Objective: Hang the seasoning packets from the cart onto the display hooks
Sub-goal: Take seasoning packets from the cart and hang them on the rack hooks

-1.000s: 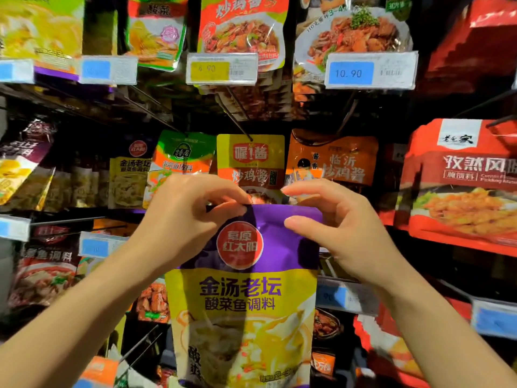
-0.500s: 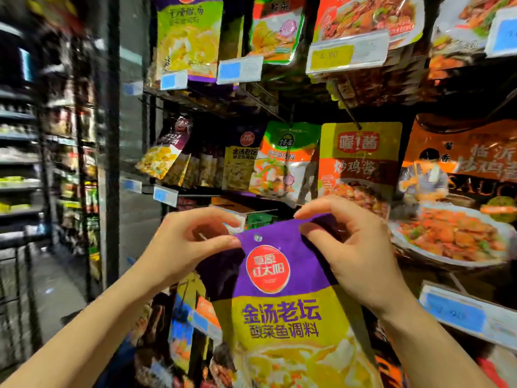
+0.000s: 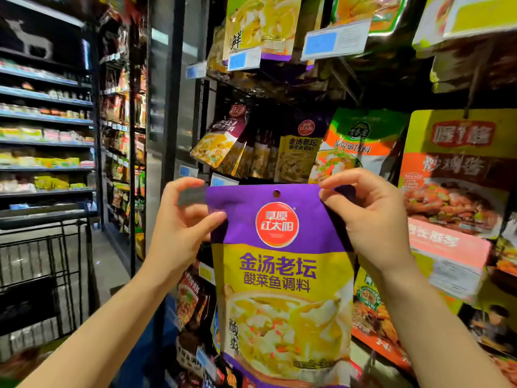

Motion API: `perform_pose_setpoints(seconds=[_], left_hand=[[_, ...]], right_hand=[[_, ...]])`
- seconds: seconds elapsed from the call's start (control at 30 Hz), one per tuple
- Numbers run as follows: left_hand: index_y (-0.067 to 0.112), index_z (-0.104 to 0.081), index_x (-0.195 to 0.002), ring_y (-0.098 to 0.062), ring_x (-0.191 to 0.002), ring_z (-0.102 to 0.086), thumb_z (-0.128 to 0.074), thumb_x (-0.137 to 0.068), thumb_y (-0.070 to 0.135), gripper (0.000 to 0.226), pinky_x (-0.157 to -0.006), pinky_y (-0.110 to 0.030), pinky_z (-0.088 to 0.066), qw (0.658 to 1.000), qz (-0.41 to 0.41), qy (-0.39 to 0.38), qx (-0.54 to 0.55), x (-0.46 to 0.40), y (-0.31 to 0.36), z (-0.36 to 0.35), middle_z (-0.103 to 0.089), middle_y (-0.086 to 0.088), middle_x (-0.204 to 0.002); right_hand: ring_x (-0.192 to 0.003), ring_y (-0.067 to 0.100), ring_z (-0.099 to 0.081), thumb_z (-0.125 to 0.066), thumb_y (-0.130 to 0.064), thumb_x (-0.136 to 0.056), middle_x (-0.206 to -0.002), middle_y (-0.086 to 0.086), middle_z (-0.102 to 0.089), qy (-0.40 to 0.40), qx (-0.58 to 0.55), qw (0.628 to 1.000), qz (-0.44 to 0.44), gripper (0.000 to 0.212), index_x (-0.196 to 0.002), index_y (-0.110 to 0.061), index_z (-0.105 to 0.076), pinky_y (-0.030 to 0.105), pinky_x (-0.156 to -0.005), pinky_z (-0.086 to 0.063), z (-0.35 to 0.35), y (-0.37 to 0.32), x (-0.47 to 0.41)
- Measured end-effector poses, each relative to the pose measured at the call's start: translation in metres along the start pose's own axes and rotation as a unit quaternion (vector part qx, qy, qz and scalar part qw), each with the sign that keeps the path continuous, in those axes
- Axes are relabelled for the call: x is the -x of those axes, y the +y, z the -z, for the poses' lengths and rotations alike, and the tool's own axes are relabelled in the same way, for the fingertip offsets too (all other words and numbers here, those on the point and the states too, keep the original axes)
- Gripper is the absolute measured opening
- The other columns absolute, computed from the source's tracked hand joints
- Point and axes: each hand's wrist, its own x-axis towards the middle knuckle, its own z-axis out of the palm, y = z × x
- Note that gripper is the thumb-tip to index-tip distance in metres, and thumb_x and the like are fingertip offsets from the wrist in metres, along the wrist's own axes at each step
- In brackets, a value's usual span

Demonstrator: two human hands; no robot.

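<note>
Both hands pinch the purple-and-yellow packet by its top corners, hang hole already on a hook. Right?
Not quite. In the head view the left hand and right hand pinch the packet by its top corners, but its hang hole is on no hook.

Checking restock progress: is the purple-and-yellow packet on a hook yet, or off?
Off. The left hand and right hand pinch the packet's top corners; its hang hole is empty.
</note>
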Motion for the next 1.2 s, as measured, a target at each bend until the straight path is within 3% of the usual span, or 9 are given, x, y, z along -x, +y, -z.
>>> perform_pose_setpoints(seconds=[0.1,0.23,0.37,0.5,0.6,0.7,0.87,0.97,1.2], left_hand=[[0.028,-0.041,-0.094,-0.022,-0.065,-0.058,-0.074,-0.074,0.006,0.045,-0.064,-0.059,-0.050,0.999,-0.037,-0.005,0.002,-0.039,-0.015,0.021,-0.062,0.005,-0.060],[0.027,-0.046,-0.086,-0.008,-0.067,-0.058,-0.071,-0.075,0.011,0.031,-0.064,-0.039,-0.050,0.994,-0.101,-0.021,-0.025,-0.102,-0.033,0.048,-0.059,0.012,-0.073],[0.039,-0.059,-0.085,-0.017,-0.082,-0.063,-0.070,-0.075,0.014,0.029,-0.076,-0.043,-0.052,0.993,-0.111,-0.022,0.014,-0.175,-0.050,0.056,-0.066,-0.001,-0.093],[0.028,-0.063,-0.090,-0.020,-0.084,-0.062,-0.067,-0.082,-0.004,0.033,-0.082,-0.042,-0.052,0.991,-0.108,-0.005,0.082,-0.238,-0.056,0.040,-0.067,-0.006,-0.094],[0.029,-0.065,-0.089,-0.019,-0.087,-0.062,-0.067,-0.083,-0.002,0.032,-0.081,-0.036,-0.052,0.992,-0.082,0.001,0.094,-0.279,-0.064,0.035,-0.068,-0.006,-0.094],[0.032,-0.067,-0.089,-0.027,-0.094,-0.066,-0.068,-0.084,0.003,0.030,-0.083,-0.039,-0.054,0.993,-0.073,0.005,0.096,-0.315,-0.066,0.033,-0.070,-0.009,-0.097],[0.023,-0.066,-0.095,-0.014,-0.080,-0.066,-0.064,-0.088,0.002,0.023,-0.057,-0.018,-0.054,0.994,-0.037,-0.006,0.100,-0.349,-0.067,0.018,-0.068,-0.007,-0.091],[0.021,-0.066,-0.099,-0.019,-0.088,-0.067,-0.064,-0.088,0.003,0.021,-0.070,-0.028,-0.058,0.993,0.003,-0.015,0.114,-0.359,-0.065,0.009,-0.068,-0.011,-0.096],[0.021,-0.068,-0.094,-0.032,-0.098,-0.067,-0.067,-0.085,0.001,0.021,-0.088,-0.044,-0.055,0.990,0.022,0.000,0.137,-0.380,-0.069,-0.010,-0.069,-0.016,-0.098]], right_hand=[[-0.072,-0.001,-0.062,-0.064,0.010,-0.080,-0.073,-0.014,-0.069,0.020,0.004,1.000,-0.007,0.029,-0.074,-0.019,-0.066,0.013,-0.066,-0.046,-0.029,0.008,-0.022],[-0.068,-0.001,-0.062,-0.064,0.011,-0.079,-0.069,-0.015,-0.068,0.055,0.016,0.998,-0.003,0.031,-0.073,-0.019,-0.067,0.012,-0.065,-0.046,-0.074,0.013,-0.056],[-0.064,-0.001,-0.061,-0.062,0.014,-0.076,-0.064,-0.014,-0.068,0.083,0.046,0.995,-0.007,0.036,-0.068,-0.020,-0.067,0.011,-0.065,-0.046,-0.106,0.015,-0.101],[-0.061,0.002,-0.060,-0.061,0.012,-0.078,-0.061,-0.009,-0.069,0.115,0.057,0.991,-0.048,0.035,-0.066,-0.020,-0.069,0.014,-0.059,-0.048,-0.123,0.020,-0.154],[-0.052,0.005,-0.060,-0.061,0.010,-0.080,-0.057,-0.006,-0.067,0.137,0.015,0.985,-0.108,0.029,-0.068,-0.016,-0.068,0.014,-0.047,-0.046,-0.134,0.028,-0.195],[-0.046,0.010,-0.061,-0.059,0.010,-0.081,-0.054,-0.001,-0.066,0.148,-0.046,0.976,-0.156,0.023,-0.074,-0.011,-0.067,0.020,-0.045,-0.050,-0.141,0.036,-0.232],[-0.050,0.017,-0.065,-0.059,0.008,-0.083,-0.064,0.009,-0.067,0.173,-0.051,0.970,-0.165,0.020,-0.079,-0.010,-0.066,0.026,-0.047,-0.054,-0.143,0.056,-0.265],[-0.053,0.019,-0.066,-0.060,0.005,-0.084,-0.075,0.014,-0.067,0.188,-0.044,0.968,-0.162,0.018,-0.082,-0.011,-0.067,0.027,-0.046,-0.053,-0.137,0.066,-0.276],[-0.058,0.022,-0.065,-0.061,0.008,-0.081,-0.076,0.014,-0.067,0.171,-0.001,0.972,-0.161,0.019,-0.076,-0.009,-0.067,0.027,-0.049,-0.055,-0.128,0.079,-0.299]])
